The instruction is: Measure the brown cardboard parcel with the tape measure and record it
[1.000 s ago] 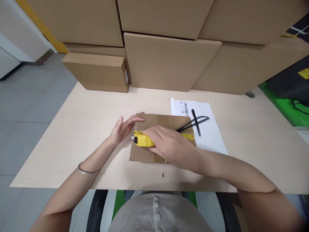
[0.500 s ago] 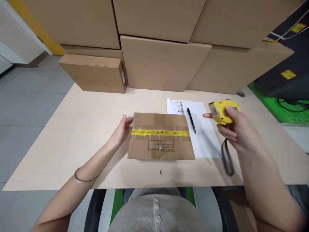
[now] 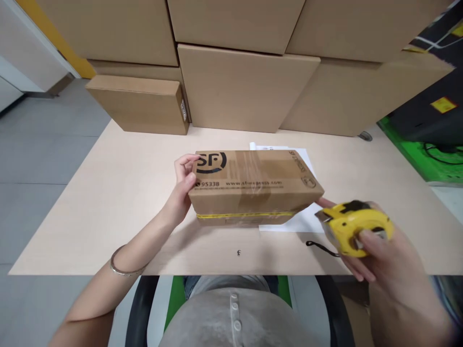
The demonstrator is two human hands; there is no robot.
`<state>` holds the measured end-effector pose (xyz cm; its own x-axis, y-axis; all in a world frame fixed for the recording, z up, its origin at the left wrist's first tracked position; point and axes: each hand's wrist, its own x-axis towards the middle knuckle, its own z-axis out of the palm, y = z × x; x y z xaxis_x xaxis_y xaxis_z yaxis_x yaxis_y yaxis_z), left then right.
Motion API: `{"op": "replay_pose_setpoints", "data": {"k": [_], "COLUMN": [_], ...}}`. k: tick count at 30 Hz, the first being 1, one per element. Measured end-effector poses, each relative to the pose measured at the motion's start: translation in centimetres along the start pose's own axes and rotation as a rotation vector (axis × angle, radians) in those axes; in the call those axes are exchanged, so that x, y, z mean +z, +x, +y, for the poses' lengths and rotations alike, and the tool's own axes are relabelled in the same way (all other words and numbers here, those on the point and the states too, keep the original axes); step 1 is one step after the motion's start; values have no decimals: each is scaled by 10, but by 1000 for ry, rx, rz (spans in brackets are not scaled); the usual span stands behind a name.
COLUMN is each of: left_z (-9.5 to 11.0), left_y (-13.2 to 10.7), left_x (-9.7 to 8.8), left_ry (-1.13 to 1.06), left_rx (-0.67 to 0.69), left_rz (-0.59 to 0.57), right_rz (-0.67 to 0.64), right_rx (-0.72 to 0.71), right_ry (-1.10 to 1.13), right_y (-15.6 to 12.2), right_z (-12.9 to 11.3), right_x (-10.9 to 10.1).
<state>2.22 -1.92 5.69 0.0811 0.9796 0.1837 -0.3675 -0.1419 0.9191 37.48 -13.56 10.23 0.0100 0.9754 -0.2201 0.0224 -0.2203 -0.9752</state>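
My left hand (image 3: 183, 190) grips the left end of a small cardboard parcel (image 3: 249, 185) and holds it tipped up off the table, printed side facing me, a strip of yellow tape along its lower edge. My right hand (image 3: 376, 255) is closed around a yellow tape measure (image 3: 356, 233) near the table's front right edge, its black wrist strap (image 3: 318, 246) trailing on the tabletop. Fingertips of that hand reach toward the parcel's right end; whether they touch it is unclear.
White printed paper (image 3: 304, 219) lies under and behind the parcel. Large cardboard boxes (image 3: 246, 86) are stacked along the back of the light wooden table (image 3: 119, 193), with a flatter box (image 3: 139, 103) at back left. A green and black unit (image 3: 430, 140) stands to the right.
My right hand took the tape measure off the parcel, swung it right, then brought it down toward the front edge. My left hand tipped the flat-lying parcel up onto its edge, covering the pen.
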Motion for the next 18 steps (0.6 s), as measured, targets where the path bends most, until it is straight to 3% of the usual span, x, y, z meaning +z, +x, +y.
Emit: {"op": "replay_pose_setpoints", "data": {"k": [3,5,9,11,12,16,18], "left_z": [-16,-24,-23,-19,-17,-8,-7], "left_y": [0,1,3,4,3,-1,-3], "left_x": [-13,-20,-21,-16,-12,1,3], "left_ry": [33,59,96,68,53,20,9], "left_rx": [57,77,115,130,121,-9,-82], "left_rz": [-100,-166,-249,-258,-243,-101,-42], "right_rz": [0,-39,-12,-63,-163,-570,-656], "right_rx": [66,20,-366,-560,-643,-766,-790], "right_ry": [-68,-189,-435,-552,-583,-805,-881], "right_y": [-10,-10,12,33,46,92,107], "right_z": [8,4,-28,-50,-61,-93,-100], "right_x": [-9,-15,-12,9,25,101,132]}}
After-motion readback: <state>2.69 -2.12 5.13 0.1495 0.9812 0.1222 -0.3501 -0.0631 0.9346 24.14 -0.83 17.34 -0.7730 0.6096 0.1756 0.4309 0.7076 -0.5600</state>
